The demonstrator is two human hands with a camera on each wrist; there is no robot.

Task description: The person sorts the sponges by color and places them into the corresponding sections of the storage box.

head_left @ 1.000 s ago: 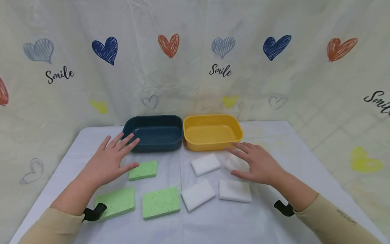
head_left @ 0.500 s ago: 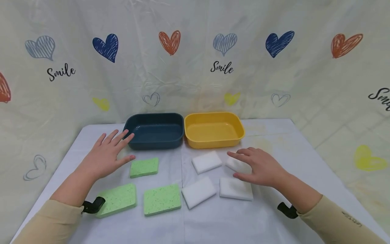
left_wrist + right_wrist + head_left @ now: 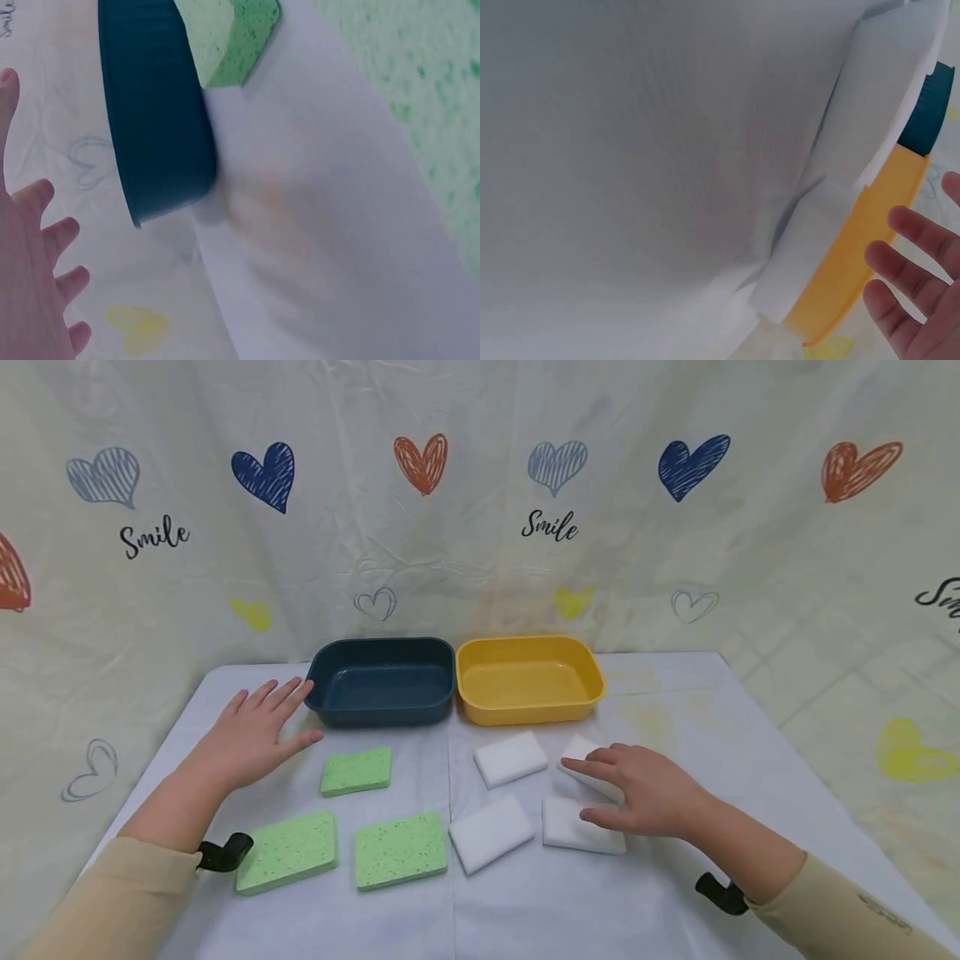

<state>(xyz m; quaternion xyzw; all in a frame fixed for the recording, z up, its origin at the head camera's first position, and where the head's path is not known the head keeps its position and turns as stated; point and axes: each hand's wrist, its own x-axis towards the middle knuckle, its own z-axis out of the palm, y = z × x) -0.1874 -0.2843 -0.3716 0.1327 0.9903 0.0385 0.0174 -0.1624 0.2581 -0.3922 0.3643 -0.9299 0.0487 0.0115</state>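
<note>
My left hand (image 3: 243, 742) hovers palm down with its fingers spread, left of the nearest edge of the dark blue tray (image 3: 382, 718) and holding nothing. Right of its thumb lies a small green sponge (image 3: 357, 772); two more, a left green sponge (image 3: 288, 852) and a middle green sponge (image 3: 401, 850), lie nearer me. Over the white pads on the right, my right hand (image 3: 648, 789) is held with relaxed fingers and nothing in them. It partly covers a far white pad (image 3: 581, 752) and a near white pad (image 3: 573, 827). Two other pads, an upper one (image 3: 511, 759) and a lower one (image 3: 491, 833), lie left of it.
A yellow tray (image 3: 531, 714) stands beside the dark blue one at the back of the table, their sides touching or nearly so. Both have nothing inside. A white cloth (image 3: 495, 918) covers the table, and a curtain (image 3: 480, 535) with printed hearts hangs behind.
My right hand has come down and nearer me, toward the white pads. The left hand has drifted slightly left, away from the blue tray. The sponges, pads and trays lie as before.
</note>
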